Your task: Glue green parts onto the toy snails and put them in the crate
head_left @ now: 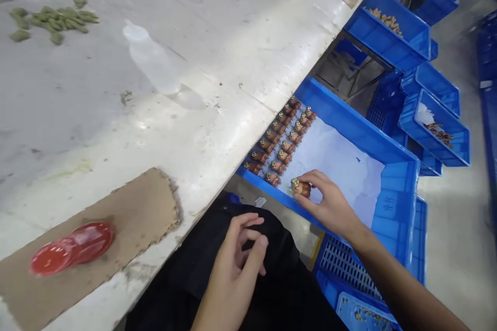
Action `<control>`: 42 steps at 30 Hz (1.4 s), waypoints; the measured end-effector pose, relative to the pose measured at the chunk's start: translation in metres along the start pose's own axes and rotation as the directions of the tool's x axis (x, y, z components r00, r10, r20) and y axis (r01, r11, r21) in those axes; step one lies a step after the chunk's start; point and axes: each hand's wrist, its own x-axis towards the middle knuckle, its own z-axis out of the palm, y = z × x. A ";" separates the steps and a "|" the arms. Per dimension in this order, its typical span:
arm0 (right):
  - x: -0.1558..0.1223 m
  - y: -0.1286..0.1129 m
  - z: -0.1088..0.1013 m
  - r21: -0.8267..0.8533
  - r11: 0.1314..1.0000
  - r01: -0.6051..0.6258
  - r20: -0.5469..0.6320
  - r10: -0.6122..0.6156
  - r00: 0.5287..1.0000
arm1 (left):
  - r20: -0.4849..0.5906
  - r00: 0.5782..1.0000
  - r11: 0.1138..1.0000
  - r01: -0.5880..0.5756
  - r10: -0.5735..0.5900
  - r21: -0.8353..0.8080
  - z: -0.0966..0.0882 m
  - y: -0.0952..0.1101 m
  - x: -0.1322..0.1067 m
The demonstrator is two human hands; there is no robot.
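My right hand [330, 201] pinches a small painted figurine [302, 188] between thumb and fingers, over the near side of a blue plastic crate [392, 207]. The figurine has a brown body and a greenish top with a touch of red. Several similar figurines [276, 166] stand in two rows along the crate's left side, on a pale sheet [341, 158]. Above my dark-clothed lap hangs my left hand [240, 264], its fingers loosely curled and apart, with nothing visible in them.
On the worktable [233, 36] lie a translucent bottle [151, 57], several green pieces [58, 19] and a cardboard piece [143, 207] bearing a red container [73, 248]. Other blue crates [388, 31] stand at right. A perforated crate [345, 264] sits below my right arm.
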 end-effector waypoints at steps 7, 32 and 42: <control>0.022 0.059 0.028 -0.130 0.973 -0.190 0.097 0.203 0.974 | -0.084 0.995 0.997 -0.060 0.056 -0.049 0.011 -0.007 0.010; 0.089 0.077 -0.009 0.062 0.947 -0.315 0.015 0.315 0.949 | -0.077 0.995 0.994 0.053 -0.061 -0.100 0.009 0.003 0.038; 0.189 0.124 0.001 0.269 0.869 -0.415 -0.342 0.489 0.802 | -0.045 0.993 0.981 0.097 -0.106 -0.167 0.006 -0.001 0.045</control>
